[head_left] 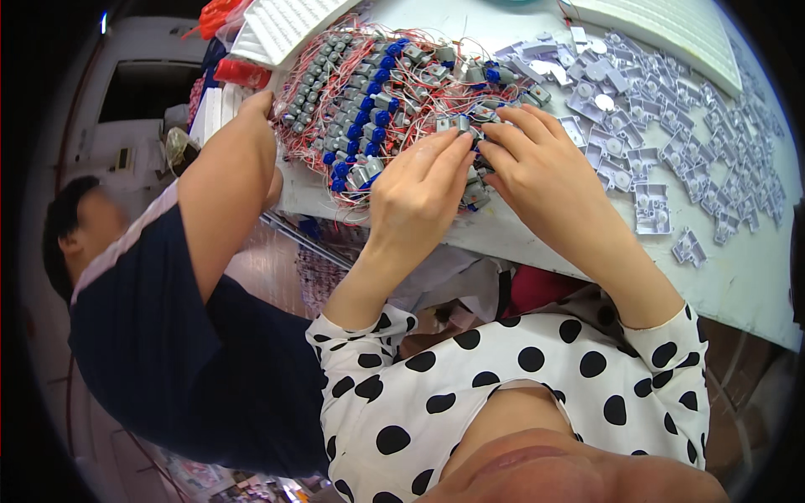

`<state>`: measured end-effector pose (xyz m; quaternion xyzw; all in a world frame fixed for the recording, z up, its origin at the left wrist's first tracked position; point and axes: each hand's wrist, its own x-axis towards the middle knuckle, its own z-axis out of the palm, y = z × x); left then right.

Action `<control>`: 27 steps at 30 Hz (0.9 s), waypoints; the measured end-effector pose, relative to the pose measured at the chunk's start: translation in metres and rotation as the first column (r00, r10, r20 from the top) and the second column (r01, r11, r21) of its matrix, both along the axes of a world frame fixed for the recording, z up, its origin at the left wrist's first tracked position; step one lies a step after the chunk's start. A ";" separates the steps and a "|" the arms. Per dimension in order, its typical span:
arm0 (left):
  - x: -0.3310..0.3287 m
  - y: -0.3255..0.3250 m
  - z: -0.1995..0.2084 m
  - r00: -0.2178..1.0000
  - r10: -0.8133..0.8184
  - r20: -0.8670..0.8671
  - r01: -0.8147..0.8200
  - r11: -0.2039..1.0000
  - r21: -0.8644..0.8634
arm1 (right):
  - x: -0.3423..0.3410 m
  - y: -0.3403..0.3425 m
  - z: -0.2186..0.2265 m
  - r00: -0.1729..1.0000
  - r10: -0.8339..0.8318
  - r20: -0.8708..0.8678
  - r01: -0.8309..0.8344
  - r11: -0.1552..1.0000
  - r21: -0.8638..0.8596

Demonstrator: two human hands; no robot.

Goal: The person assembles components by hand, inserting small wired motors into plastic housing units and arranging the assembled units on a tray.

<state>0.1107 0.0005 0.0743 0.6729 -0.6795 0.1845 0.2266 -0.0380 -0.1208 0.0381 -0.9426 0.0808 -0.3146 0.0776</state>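
My left hand (pixel 419 184) and my right hand (pixel 541 159) meet at the near edge of a heap of small wired motors (pixel 335 96), fingers bent down and closed. A small grey motor (pixel 453 124) shows just beyond my left fingertips. What the fingers pinch is hidden beneath them. Several rows of grey motors lie left of my hands, some with blue ends (pixel 369 109), among tangled red and white wires. Right of my right hand, many light grey plastic housings (pixel 633 159) are spread loosely over the white table (pixel 537 230).
A white ribbed tray (pixel 289 29) stands at the back left, another white tray (pixel 662 33) at the back right. A red roll-shaped thing (pixel 243 73) lies at the left. Close on my left, a co-worker in dark clothing (pixel 243 377) reaches an arm (pixel 231 193) toward the table.
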 end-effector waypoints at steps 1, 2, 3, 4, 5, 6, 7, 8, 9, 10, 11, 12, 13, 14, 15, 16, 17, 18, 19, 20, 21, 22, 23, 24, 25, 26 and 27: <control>-0.001 0.007 0.005 0.999 0.030 -0.032 -0.032 0.998 -0.048 | -0.001 0.001 0.001 1.000 0.005 0.007 -0.005 1.000 0.013; -0.001 0.013 0.007 0.996 0.050 -0.071 -0.056 0.994 -0.091 | -0.004 0.001 0.001 1.000 0.011 0.002 -0.011 1.000 0.000; 0.002 0.021 0.011 0.990 0.104 -0.096 -0.118 0.981 -0.152 | -0.006 0.001 0.001 0.999 -0.008 -0.045 0.010 0.999 0.040; 0.000 0.027 0.012 0.969 0.200 -0.144 -0.228 0.950 -0.213 | -0.009 0.000 0.001 0.995 -0.026 -0.093 0.033 0.996 0.080; 0.001 0.039 0.015 0.943 0.266 -0.200 -0.310 0.921 -0.237 | -0.011 0.002 0.003 0.996 -0.011 -0.087 0.018 0.997 0.073; 0.003 0.048 0.013 0.910 0.326 -0.258 -0.390 0.885 -0.256 | -0.013 0.003 0.005 0.996 -0.022 -0.081 0.029 0.996 0.081; 0.004 0.054 0.010 0.907 0.335 -0.257 -0.399 0.879 -0.262 | -0.013 0.004 0.006 0.996 -0.035 -0.077 0.042 0.995 0.090; 0.005 0.060 0.009 0.866 0.388 -0.314 -0.471 0.845 -0.255 | -0.014 0.006 0.008 0.997 -0.026 -0.072 0.032 0.996 0.084; 0.006 0.064 0.006 0.820 0.435 -0.371 -0.538 0.807 -0.243 | -0.014 0.007 0.010 0.999 -0.032 -0.034 0.035 0.995 0.092; 0.008 0.069 0.004 0.818 0.439 -0.371 -0.543 0.802 -0.249 | -0.014 0.009 0.011 0.999 -0.039 0.004 0.038 0.994 0.101; 0.012 0.070 -0.001 0.809 0.456 -0.370 -0.560 0.790 -0.249 | -0.012 0.009 0.012 0.999 -0.039 0.003 0.038 0.995 0.097; 0.016 0.071 -0.006 0.800 0.473 -0.369 -0.576 0.779 -0.250 | -0.006 0.007 0.014 1.000 -0.028 -0.004 0.028 0.997 0.073; 0.020 0.074 -0.010 0.800 0.471 -0.371 -0.575 0.778 -0.253 | 0.003 0.006 0.016 1.000 -0.017 -0.011 0.018 0.999 0.051; 0.025 0.074 -0.016 0.786 0.476 -0.394 -0.592 0.763 -0.259 | 0.014 0.002 0.016 1.000 -0.024 -0.016 0.025 0.999 0.047; 0.025 0.079 -0.014 0.770 0.490 -0.409 -0.615 0.741 -0.269 | 0.028 0.000 0.022 1.000 0.004 0.030 -0.007 0.993 0.117; 0.024 0.082 -0.011 0.769 0.495 -0.404 -0.618 0.738 -0.272 | 0.044 -0.001 0.027 0.996 0.030 0.079 -0.044 0.982 0.185; 0.022 0.082 -0.010 0.793 0.481 -0.373 -0.593 0.749 -0.294 | 0.064 -0.003 0.028 0.982 0.023 0.187 -0.069 0.967 0.244; 0.020 0.080 -0.010 0.817 0.465 -0.341 -0.566 0.761 -0.317 | 0.083 -0.006 0.028 0.956 0.007 0.295 -0.099 0.949 0.298; 0.018 0.077 -0.011 0.834 0.443 -0.330 -0.540 0.779 -0.318 | 0.099 -0.009 0.029 0.955 0.009 0.297 -0.100 0.951 0.292; 0.020 0.064 -0.025 0.852 0.400 -0.338 -0.502 0.806 -0.313 | 0.113 -0.020 0.021 0.984 -0.026 0.174 -0.042 0.927 0.373; 0.019 0.067 -0.024 0.866 0.427 -0.261 -0.494 0.811 -0.312 | 0.128 -0.017 0.024 0.997 -0.015 0.075 -0.021 0.890 0.455; 0.018 0.059 -0.027 0.878 0.414 -0.243 -0.474 0.827 -0.303 | 0.136 -0.022 0.020 0.997 -0.019 0.074 -0.016 0.895 0.445; 0.018 0.052 -0.030 0.894 0.398 -0.205 -0.444 0.849 -0.285 | 0.143 -0.027 0.015 0.999 -0.037 -0.019 0.041 0.895 0.443; 0.018 0.052 -0.030 0.904 0.396 -0.163 -0.426 0.866 -0.262 | 0.151 -0.026 0.012 0.993 -0.041 -0.110 0.086 0.893 0.442; 0.021 0.054 -0.032 0.909 0.390 -0.149 -0.415 0.881 -0.226 | 0.156 -0.027 0.008 0.995 -0.058 -0.078 0.086 0.902 0.424; 0.022 0.055 -0.035 0.906 0.393 -0.156 -0.420 0.878 -0.229 | 0.157 -0.029 0.008 0.995 -0.053 -0.082 0.083 0.904 0.418; 0.023 0.056 -0.038 0.913 0.372 -0.169 -0.404 0.882 -0.242 | 0.158 -0.032 0.009 0.993 -0.044 -0.108 0.091 0.873 0.480</control>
